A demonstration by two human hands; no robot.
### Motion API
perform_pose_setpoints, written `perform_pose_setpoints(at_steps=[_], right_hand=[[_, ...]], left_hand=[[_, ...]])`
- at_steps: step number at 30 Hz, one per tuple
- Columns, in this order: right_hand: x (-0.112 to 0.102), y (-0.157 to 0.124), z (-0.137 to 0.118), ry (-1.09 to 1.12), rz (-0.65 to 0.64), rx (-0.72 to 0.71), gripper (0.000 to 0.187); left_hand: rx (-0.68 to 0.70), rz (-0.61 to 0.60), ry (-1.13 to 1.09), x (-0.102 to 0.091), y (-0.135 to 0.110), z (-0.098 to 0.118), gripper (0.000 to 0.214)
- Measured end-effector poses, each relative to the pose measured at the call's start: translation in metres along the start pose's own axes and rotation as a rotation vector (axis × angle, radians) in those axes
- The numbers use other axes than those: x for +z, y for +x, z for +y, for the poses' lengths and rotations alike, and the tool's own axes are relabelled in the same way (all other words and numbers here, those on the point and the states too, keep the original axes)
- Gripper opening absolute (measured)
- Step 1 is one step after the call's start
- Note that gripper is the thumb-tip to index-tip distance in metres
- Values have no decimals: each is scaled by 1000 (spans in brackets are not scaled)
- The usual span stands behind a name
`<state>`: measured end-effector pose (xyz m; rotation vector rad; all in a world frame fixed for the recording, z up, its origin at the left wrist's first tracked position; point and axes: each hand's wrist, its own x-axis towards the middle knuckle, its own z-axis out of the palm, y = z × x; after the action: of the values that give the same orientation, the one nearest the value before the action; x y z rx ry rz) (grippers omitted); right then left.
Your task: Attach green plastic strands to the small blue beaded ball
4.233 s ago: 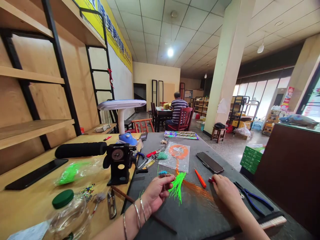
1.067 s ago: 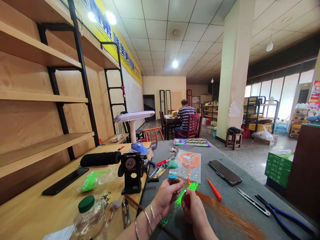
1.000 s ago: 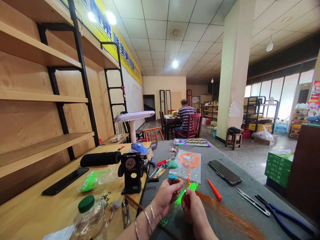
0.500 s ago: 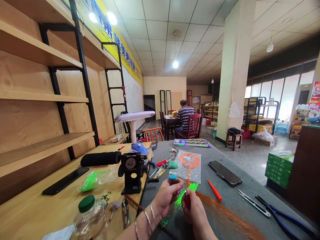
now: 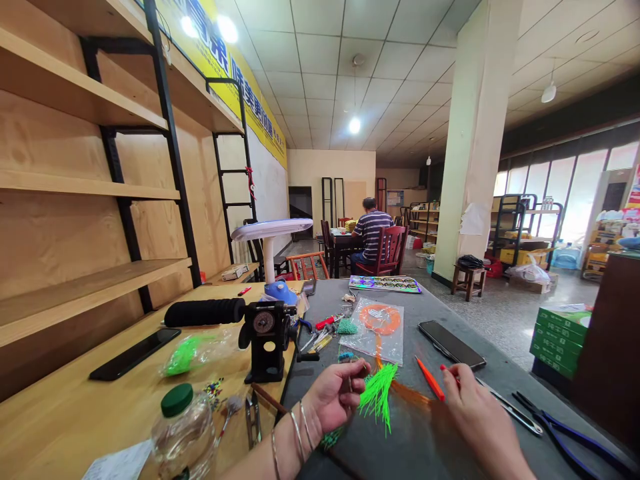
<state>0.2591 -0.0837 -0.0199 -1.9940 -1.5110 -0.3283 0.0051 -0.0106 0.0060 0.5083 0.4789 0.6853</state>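
My left hand (image 5: pixel 336 399), with bangles on its wrist, is closed in a pinch. A bundle of bright green strands (image 5: pixel 379 393) fans downward at its fingertips. Thin orange threads (image 5: pixel 411 395) run behind the strands. My right hand (image 5: pixel 473 407) is apart from the left, its thumb and fingers pinched together beside an orange pen-like tool (image 5: pixel 429 377) on the grey mat. A small red spot shows at the right fingertips; what they hold is too small to make out. Blue-green beaded or netted pieces (image 5: pixel 346 358) lie partly hidden behind my left hand.
A black hand-cranked winder (image 5: pixel 265 340) stands left, with a green-capped bottle (image 5: pixel 183 433) nearer. A bag with an orange coil (image 5: pixel 380 327), a phone (image 5: pixel 453 343), long tweezers (image 5: pixel 517 408) and blue-handled pliers (image 5: pixel 560 427) lie on the mat. A person (image 5: pixel 373 230) sits farther back.
My right hand has moved away from the left, rightward to beside the orange tool. The green strands, earlier between both hands, now hang loose by my left hand.
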Motion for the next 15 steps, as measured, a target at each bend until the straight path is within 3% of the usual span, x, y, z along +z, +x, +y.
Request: perform_pose_setpoints(at_steps=[5,10,12,15], right_hand=[[7,8,42,-280,-113,-11,26],[6,4,40,-339,-28,-78,22],[0,-5,31,-247,33,-196,19],[-13,-25,13,7,54,-482,18]], left_hand=[[-45,-41,-23,-1,-1,-1,9],[-72,-46,-17,1,-2,0,9],[-57,-24,-3,3,-4,-1,10],[-16,-2,51,6,-8,-2,10]])
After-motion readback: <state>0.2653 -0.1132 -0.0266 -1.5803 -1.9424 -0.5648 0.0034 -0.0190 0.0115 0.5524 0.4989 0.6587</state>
